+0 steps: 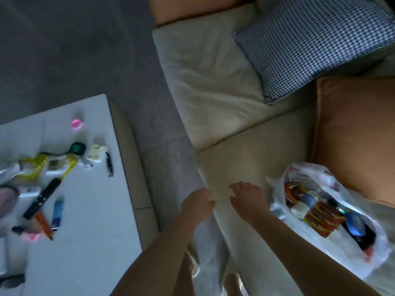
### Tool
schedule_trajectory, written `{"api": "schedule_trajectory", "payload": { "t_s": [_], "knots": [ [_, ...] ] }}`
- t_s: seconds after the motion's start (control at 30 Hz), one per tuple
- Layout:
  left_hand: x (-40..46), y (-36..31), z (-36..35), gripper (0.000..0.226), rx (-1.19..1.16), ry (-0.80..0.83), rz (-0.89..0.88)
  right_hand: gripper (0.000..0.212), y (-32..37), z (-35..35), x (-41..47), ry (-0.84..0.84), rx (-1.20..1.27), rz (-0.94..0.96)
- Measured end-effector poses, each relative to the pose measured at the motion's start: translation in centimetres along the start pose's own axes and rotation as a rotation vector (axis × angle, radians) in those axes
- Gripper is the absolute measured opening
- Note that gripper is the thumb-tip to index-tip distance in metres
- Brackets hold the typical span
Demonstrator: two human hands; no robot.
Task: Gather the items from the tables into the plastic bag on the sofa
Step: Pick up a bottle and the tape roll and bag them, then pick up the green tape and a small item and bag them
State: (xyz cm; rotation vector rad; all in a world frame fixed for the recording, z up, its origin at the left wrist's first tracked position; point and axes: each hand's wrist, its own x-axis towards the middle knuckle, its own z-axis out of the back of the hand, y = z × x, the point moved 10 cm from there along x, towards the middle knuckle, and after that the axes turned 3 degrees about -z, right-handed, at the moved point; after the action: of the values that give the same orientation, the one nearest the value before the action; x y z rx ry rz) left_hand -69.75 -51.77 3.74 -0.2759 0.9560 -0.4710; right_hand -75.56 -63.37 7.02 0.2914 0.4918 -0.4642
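Both hands hang over the front edge of a beige sofa (224, 99), near each other and apart. The left hand (199, 202) is loosely curled with nothing in it; the right hand (248, 196) is spread, fingers slack, also holding nothing. Just right of the right hand, on the sofa seat, lies the white plastic bag (363, 261) with its mouth gaping; inside show a red-and-orange striped packet (320, 216), pale round pieces and something dark blue, too blurred to name. Behind the bag, farther right, an orange cushion (359, 133) leans on the sofa back, and beyond the hands, up and to the right, sits a blue-and-white checked pillow (310, 43). Another orange cushion shows at the top edge.

Left of the left hand, across a strip of grey floor (74, 50), stands a white worktop (85, 221). On it, well away from both hands, lie a long black remote (41, 198), a blue tube (57, 213), an orange pen-like stick (43, 225), a black pen (109, 164), a small pink round lid (77, 124), a dark green round thing (78, 148), a cream lump beside it and a yellow-and-white tangle (44, 165) nearer the left edge. The whole view is dim and motion-smeared
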Motion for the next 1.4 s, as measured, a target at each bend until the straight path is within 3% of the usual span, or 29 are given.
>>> {"api": "schedule_trajectory", "payload": {
  "t_s": [0.37,0.6,0.87,1.2,1.33,1.4],
  "knots": [
    [-5.9,24.3,9.0,0.034,-0.252,-0.139,0.281,0.041,24.2,-3.0,5.4,0.091,-0.165,0.252],
    [-9.0,35.1,12.1,0.032,-0.339,-0.233,0.404,0.04,35.4,-4.5,7.8,0.087,-0.14,0.377],
    [-7.2,40.4,13.9,0.032,-0.466,-0.307,0.468,0.038,41.3,-6.3,13.9,0.149,-0.317,0.516],
    [4.4,47.4,20.9,0.036,-0.557,-0.45,0.602,0.051,48.5,-10.8,26.0,0.196,-0.504,0.802],
    [7.8,49.3,23.0,0.04,-0.595,-0.497,0.682,0.053,50.8,-13.0,27.5,0.131,-0.568,0.997],
    [8.8,50.2,23.4,0.04,-0.625,-0.522,0.732,0.043,51.4,-13.9,28.1,0.081,-0.604,1.041]
  ]
}}
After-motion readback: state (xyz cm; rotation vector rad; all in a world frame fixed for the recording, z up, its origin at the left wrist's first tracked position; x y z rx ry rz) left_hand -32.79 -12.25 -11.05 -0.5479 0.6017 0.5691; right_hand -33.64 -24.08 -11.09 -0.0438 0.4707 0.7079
